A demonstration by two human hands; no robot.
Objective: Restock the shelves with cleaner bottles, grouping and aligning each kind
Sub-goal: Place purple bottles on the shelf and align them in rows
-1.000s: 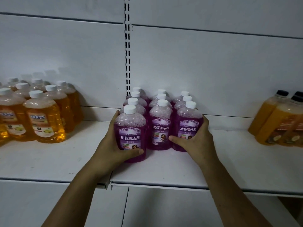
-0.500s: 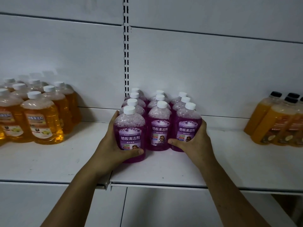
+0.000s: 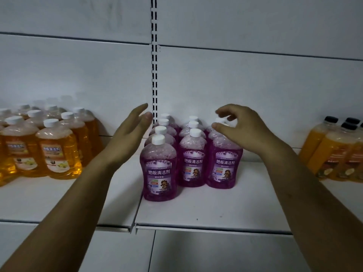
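Observation:
Several purple floor-cleaner bottles [image 3: 192, 163] with white caps stand in three rows on the white shelf [image 3: 206, 209], at its middle. The front-left purple bottle [image 3: 159, 169] stands a little forward of the other two front ones. My left hand [image 3: 128, 134] hovers to the left of the group at cap height, fingers straight, touching nothing. My right hand [image 3: 241, 130] hovers over the caps of the right row, fingers loosely bent, holding nothing; it hides the caps under it.
Several orange cleaner bottles [image 3: 57, 152] with white caps stand grouped at the shelf's left. Orange bottles with black caps [image 3: 334, 154] stand at the right. Bare shelf lies between the groups and in front of them. A slotted upright [image 3: 154, 55] runs up the back wall.
Both hands have let go of the front purple bottles and risen: the left hand now floats beside the group, the right above the right row's caps. The bottles stay in place.

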